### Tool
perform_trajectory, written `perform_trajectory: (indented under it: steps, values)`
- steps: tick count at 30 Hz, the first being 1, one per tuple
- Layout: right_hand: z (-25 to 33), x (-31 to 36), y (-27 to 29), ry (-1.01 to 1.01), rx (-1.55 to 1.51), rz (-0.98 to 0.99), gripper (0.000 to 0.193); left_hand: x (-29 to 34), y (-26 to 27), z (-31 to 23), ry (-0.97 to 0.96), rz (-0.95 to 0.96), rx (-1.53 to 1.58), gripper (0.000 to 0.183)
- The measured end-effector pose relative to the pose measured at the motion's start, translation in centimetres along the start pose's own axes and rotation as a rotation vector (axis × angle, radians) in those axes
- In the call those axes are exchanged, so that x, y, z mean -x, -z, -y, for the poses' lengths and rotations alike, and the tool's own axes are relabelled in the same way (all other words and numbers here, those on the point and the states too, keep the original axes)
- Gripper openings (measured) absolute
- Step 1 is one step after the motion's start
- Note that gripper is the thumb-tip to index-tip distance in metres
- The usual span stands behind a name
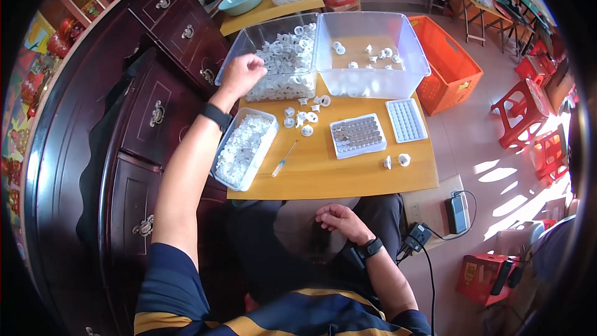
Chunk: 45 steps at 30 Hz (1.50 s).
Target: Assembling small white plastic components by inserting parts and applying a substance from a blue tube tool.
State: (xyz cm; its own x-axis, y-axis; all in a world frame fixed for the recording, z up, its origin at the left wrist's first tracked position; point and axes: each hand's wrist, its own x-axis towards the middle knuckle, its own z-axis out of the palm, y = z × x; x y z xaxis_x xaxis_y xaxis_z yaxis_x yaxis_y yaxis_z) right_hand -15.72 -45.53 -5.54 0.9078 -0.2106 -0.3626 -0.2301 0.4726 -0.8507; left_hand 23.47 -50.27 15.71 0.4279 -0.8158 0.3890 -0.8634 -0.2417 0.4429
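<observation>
Left hand point(241, 74) curled narrow over clear bin point(249, 46) of white rings point(283, 62), right hand point(339, 219) resting loosely in lap; better to pinch few, not scoop.

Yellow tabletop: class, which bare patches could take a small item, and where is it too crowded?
Bare wood lies along the near edge of the yellow table, between the syringe and two loose white pieces, and between the left white tray and the middle parts tray. Crowded: loose white rings before the clear bins, where the left hand reaches.
</observation>
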Motion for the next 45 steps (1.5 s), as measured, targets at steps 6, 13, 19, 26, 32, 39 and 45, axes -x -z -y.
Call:
perform_trajectory:
  steps: [6, 13, 19, 26, 32, 39, 45]
  values:
    - [0.7, 0.9, 1.0, 0.025, -0.016, -0.039, 0.031, 1.5, -3.1, -7.1, 0.036, 0.484, 0.359, 0.010]
    - [0.4, 0.7, 0.8, 0.024, -0.088, 0.036, 0.030, 9.5, -10.1, -6.9, -0.198, 0.456, -0.261, 0.027]
    - [0.6, 1.0, 0.7, 0.048, -0.079, 0.036, 0.028, 10.8, -12.0, -5.6, -0.127, 0.381, -0.300, 0.022]
    - [0.9, 2.1, 1.2, 0.211, -0.228, 0.001, 0.023, 17.9, -8.9, -10.2, 0.557, 0.730, 1.130, 0.026]
    - [1.5, 2.6, 0.6, 0.356, -0.387, -0.055, 0.028, 24.3, -9.2, -11.8, 0.621, 0.693, 1.198, 0.033]
    - [0.3, 2.1, 0.7, 0.435, -0.384, -0.135, 0.029, 26.8, -12.1, -13.4, 0.316, 0.435, 0.882, 0.028]
    - [0.7, 2.3, 0.4, 0.494, -0.312, -0.260, 0.024, 26.6, -13.2, -13.3, 0.048, 0.336, 0.494, 0.018]
